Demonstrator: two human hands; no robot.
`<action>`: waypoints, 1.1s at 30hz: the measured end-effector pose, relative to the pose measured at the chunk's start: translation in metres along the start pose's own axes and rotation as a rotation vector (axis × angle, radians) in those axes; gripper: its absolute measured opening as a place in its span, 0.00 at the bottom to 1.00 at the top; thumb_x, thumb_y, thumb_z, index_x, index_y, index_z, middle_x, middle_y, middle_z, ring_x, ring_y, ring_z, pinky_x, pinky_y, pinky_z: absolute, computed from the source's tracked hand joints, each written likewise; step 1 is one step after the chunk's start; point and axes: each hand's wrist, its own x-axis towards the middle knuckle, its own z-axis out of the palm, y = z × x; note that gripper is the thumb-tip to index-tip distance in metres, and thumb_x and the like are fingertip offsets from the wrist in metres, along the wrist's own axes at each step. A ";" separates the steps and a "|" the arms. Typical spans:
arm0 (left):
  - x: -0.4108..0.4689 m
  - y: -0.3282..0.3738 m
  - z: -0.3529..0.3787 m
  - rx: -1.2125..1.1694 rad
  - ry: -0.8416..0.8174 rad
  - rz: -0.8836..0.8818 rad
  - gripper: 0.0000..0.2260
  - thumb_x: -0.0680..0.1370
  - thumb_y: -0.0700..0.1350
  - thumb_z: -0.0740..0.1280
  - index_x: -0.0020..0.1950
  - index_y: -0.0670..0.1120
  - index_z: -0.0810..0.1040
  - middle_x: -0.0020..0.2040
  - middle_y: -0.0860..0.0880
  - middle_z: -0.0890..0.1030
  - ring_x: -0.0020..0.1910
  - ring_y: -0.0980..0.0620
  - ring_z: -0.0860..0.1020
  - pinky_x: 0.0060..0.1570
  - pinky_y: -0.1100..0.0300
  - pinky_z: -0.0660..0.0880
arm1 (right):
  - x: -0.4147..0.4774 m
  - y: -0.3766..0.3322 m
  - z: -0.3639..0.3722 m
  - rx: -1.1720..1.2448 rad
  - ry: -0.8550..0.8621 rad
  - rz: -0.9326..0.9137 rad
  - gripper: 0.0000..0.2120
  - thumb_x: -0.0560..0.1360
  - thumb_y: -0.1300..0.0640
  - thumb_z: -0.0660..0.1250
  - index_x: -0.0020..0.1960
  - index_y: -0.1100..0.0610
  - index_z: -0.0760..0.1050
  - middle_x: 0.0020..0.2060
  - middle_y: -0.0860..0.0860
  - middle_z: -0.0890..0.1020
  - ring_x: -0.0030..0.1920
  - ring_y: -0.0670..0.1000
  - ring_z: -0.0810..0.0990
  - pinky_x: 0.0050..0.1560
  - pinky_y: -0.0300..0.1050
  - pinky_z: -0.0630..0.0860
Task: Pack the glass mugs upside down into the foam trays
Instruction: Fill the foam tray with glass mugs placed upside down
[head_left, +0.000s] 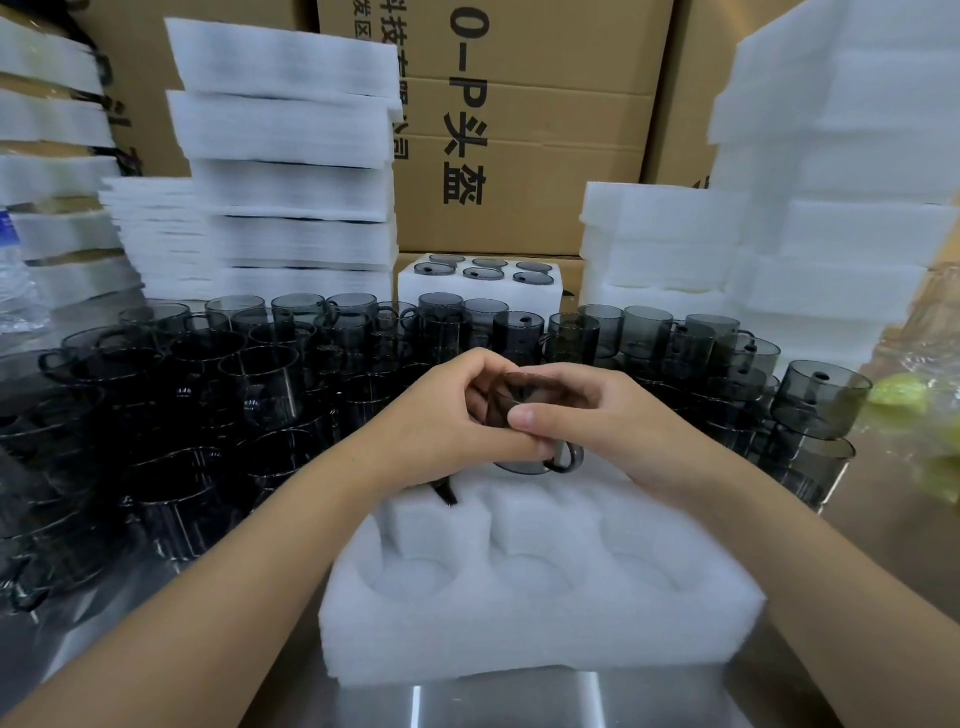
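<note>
**Mug held over the near tray**

The near foam tray (519, 644) has bare front pockets. The far tray (415, 291) holds upturned mugs. Above the near one, the left hand (441, 421) and right hand (597, 415) both clasp one glass mug (506, 397), seemingly tilted.

Near foam tray (519, 644) pockets open from above, glass mugs (260, 374) crowding left and behind, foam stacks (291, 197) beyond
</note>
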 end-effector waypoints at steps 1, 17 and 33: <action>0.000 0.000 0.000 0.013 0.002 -0.003 0.25 0.57 0.54 0.79 0.51 0.54 0.77 0.40 0.58 0.81 0.39 0.58 0.77 0.44 0.59 0.77 | 0.000 0.000 0.000 0.002 0.001 0.008 0.22 0.61 0.40 0.75 0.54 0.42 0.80 0.49 0.52 0.84 0.52 0.50 0.82 0.55 0.43 0.77; -0.005 0.001 -0.003 0.286 -0.115 0.025 0.24 0.66 0.50 0.78 0.59 0.59 0.73 0.57 0.59 0.73 0.57 0.64 0.72 0.57 0.64 0.72 | -0.003 -0.009 0.007 -0.140 -0.042 -0.045 0.12 0.70 0.50 0.72 0.52 0.39 0.78 0.47 0.41 0.83 0.46 0.38 0.81 0.44 0.30 0.75; -0.001 0.008 -0.011 0.166 -0.311 -0.154 0.23 0.65 0.50 0.64 0.60 0.61 0.71 0.65 0.55 0.69 0.66 0.59 0.67 0.66 0.63 0.63 | -0.001 0.000 0.004 -0.281 0.048 0.003 0.12 0.69 0.49 0.74 0.50 0.38 0.77 0.52 0.42 0.79 0.49 0.37 0.79 0.51 0.30 0.74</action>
